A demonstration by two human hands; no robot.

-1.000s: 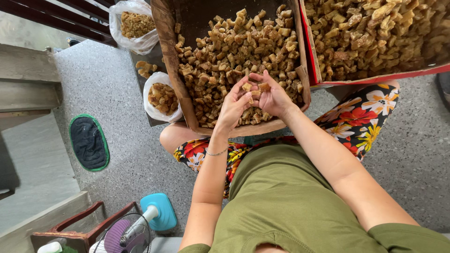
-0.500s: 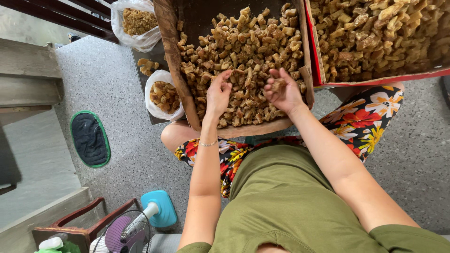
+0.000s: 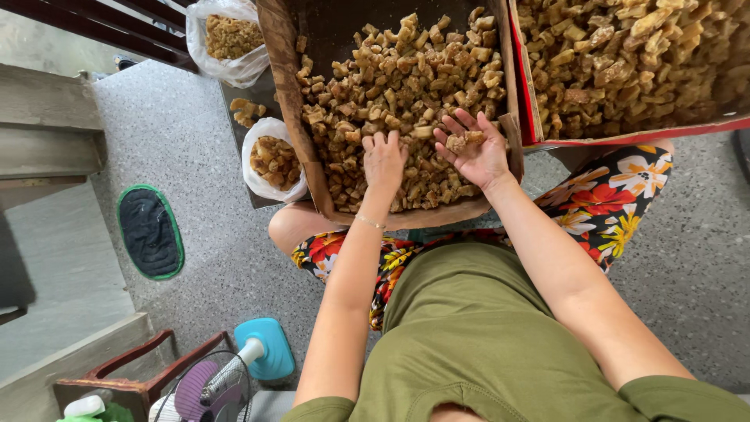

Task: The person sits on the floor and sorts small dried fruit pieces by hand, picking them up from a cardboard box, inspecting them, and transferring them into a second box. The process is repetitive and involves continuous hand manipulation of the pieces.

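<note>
While our left hand (image 3: pixel 383 160) lies palm-down, fingers loosely spread, on the heap in the brown cardboard box (image 3: pixel 291 101) across our lap, our right hand (image 3: pixel 473 148) cups a few knobbly golden-brown chunks (image 3: pixel 464 141), fingers open. We seem to be sorting; next calls for gentle picking. Pieces look dry, crinkled, irregular.

One camera only, worn on the person's head, looking almost straight down over the olive-green shirt (image 3: pixel 484 344). It faces forward to the cardboard tray (image 3: pixel 291 94), which fills the upper middle, close, within arm's reach. Left of the tray, grey floor; below it, the person's lap.
</note>
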